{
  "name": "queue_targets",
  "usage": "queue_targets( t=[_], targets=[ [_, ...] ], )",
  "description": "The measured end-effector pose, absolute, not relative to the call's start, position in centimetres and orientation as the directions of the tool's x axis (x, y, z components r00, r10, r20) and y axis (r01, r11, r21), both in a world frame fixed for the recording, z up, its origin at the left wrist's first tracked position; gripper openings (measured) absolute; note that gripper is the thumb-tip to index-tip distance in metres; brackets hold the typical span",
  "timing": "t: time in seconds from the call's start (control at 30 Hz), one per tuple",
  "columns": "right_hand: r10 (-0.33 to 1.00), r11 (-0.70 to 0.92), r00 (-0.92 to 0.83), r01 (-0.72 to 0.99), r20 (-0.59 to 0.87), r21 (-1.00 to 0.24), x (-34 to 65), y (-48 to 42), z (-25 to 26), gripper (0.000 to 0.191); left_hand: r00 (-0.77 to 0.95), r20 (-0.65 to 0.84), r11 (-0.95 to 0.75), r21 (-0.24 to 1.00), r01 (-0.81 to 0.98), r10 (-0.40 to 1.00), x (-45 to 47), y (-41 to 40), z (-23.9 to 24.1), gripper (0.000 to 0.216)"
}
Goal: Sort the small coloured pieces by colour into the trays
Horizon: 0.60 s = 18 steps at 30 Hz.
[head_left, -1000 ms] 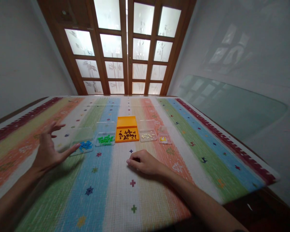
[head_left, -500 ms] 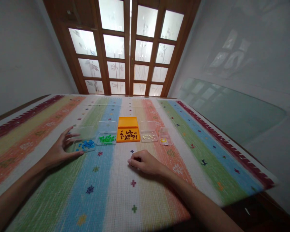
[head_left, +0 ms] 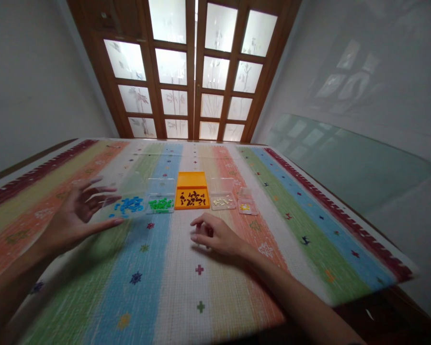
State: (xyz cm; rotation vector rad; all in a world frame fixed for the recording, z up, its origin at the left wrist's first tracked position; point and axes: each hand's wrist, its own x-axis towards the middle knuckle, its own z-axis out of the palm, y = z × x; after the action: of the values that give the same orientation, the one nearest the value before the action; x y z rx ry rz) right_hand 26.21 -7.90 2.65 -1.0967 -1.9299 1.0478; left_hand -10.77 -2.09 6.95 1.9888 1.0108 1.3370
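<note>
My left hand (head_left: 73,211) is at the left, gripping the left side of a clear plastic box (head_left: 109,206) between its thumb and fingers. Small blue pieces (head_left: 130,205) lie in this box, whose open lid is faint. The box appears raised off the cloth, though its underside is hidden. My right hand (head_left: 215,235) rests near the middle of the table, loosely curled, with a gap between thumb and forefinger and nothing visible in it. Beyond it stands an open orange box (head_left: 191,208) of small dark pieces (head_left: 193,197).
Beside the orange box are clear boxes of green pieces (head_left: 161,205), cream pieces (head_left: 221,201) and yellow-and-white pieces (head_left: 244,207). A striped tablecloth (head_left: 179,282) covers the table. Glazed wooden doors (head_left: 194,96) stand behind, and a wall (head_left: 380,96) at the right.
The box of blue pieces has risen slightly with my left hand, its pieces looking larger. My right hand's thumb and forefinger have parted. The view has shifted a little.
</note>
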Motion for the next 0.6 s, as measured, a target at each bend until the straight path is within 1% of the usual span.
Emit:
queue_targets(
  t=[0.07,0.2,0.27,0.33,0.43,0.5,0.6],
  targets=[
    [0.902,0.293,-0.397,0.273,0.170,-0.916,26.4,-7.9,2.6,0.051,0.289,0.570,-0.633,0.742,0.223,0.769,-8.3,-2.6,7.6,0.090],
    [0.898,0.256,-0.393,0.103,0.197,-0.961,26.6,-7.7,2.5,0.094,0.361,0.582,-0.662,0.733,0.155,0.728,-2.8,-3.5,8.0,0.092],
    [0.889,0.281,-0.392,0.059,0.236,-0.958,26.7,-7.7,2.6,0.111,0.393,0.588,-0.670,0.735,0.106,0.707,-0.3,-4.0,7.6,0.092],
    [0.877,0.311,-0.391,0.020,0.279,-0.950,26.9,-7.7,2.7,0.121,0.421,0.578,-0.672,0.732,0.113,0.700,1.6,-4.4,6.9,0.093],
    [0.859,0.375,-0.364,-0.029,0.360,-0.926,27.1,-8.0,2.9,0.125,0.440,0.595,-0.702,0.702,0.124,0.673,3.2,-5.1,5.6,0.094],
    [0.850,0.417,-0.338,-0.039,0.405,-0.908,27.2,-8.3,2.9,0.120,0.417,0.617,-0.717,0.685,0.133,0.667,3.6,-5.5,4.7,0.093],
    [0.839,0.461,-0.328,0.006,0.434,-0.887,27.1,-8.8,2.8,0.107,0.394,0.651,-0.740,0.662,0.123,0.648,3.6,-6.2,3.9,0.092]
  ],
)
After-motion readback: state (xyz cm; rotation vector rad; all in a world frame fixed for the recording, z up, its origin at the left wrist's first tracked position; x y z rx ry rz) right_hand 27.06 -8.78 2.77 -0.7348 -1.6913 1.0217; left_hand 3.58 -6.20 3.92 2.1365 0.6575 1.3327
